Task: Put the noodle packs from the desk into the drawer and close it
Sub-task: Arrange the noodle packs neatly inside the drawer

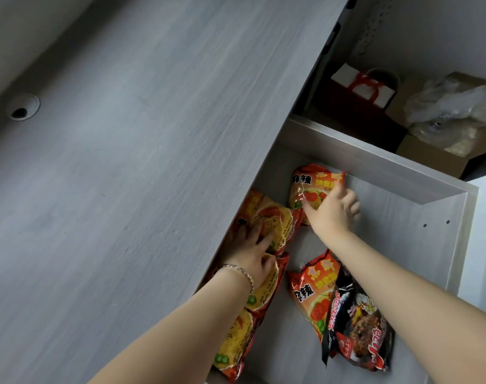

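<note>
Drawer (419, 245) standing open under the grey desk (125, 162); both hands working inside it; left hand (252, 253) lying spread, fingers apart, pressing flat on the yellow-orange noodle packs (266, 217) stacked at the drawer's 9 o'clock side, partly under the desk edge; right hand (333, 212) at 12 o'clock, pinching the lower edge of an orange pack (311, 187) near the drawer's far wall; another orange pack (313, 289) and a black pack (358, 328) overlapping it are lying at 5 o'clock; bracelet (241, 271) sitting on the left wrist; boxes (366, 92) showing beyond the drawer at 1 o'clock.
</note>
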Available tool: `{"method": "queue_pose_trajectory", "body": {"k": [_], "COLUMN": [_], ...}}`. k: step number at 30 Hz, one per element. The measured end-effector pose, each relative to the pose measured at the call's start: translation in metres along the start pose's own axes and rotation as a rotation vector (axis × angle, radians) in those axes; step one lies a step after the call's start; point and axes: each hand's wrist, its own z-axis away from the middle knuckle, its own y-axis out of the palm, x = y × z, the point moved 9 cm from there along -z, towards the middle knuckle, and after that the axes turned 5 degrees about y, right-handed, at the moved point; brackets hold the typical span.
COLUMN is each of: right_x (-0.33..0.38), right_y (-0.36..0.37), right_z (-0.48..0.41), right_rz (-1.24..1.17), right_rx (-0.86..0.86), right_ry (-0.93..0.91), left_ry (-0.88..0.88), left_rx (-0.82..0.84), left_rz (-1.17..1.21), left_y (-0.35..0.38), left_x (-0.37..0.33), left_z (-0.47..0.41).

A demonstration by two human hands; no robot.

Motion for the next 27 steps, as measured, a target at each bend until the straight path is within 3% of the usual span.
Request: {"method": "queue_pose_trajectory", "body": {"k": [3,8,11,16,18,22,25,27], "right_x": [-0.022,-0.034,-0.033,-0.006,0.005,0.037,0.061,0.073], "right_y": [0.015,0.035,0.023,-0.047,-0.058,-0.027,0.012,0.039], "right_z": [-0.009,-0.025,-0.026,-0.015,-0.014,-0.002,0.013,0.018], "right_rz": [-0.029,-0.264,-0.374,-0.402,-0.419,-0.291,-0.168,0.027], "right_rx": [0.166,0.264,0.266,0.02,0.121,0.532,0.617,0.595], "right_ry": [0.25,0.374,0.272,-0.135,-0.246,-0.398,-0.496,-0.543], "left_ry": [-0.018,-0.052,-0.071,-0.044,-0.039,-0.086,-0.167,-0.212], "left_rx": [0.025,0.091,0.124,0.118,0.113,-0.016,-0.219,-0.251], "left_rz": [-0.06,-0.015,0.015,-0.078,-0.11,-0.067,-0.153,-0.193], "left_y": [0.001,0.001,0.002,0.002,0.005,-0.005,-0.01,-0.004], "left_x": [0.0,0.002,0.001,0.001,0.001,0.002,0.007,0.012], "left_z": [0.002,0.003,0.002,0.001,0.001,0.011,0.024,0.03]}}
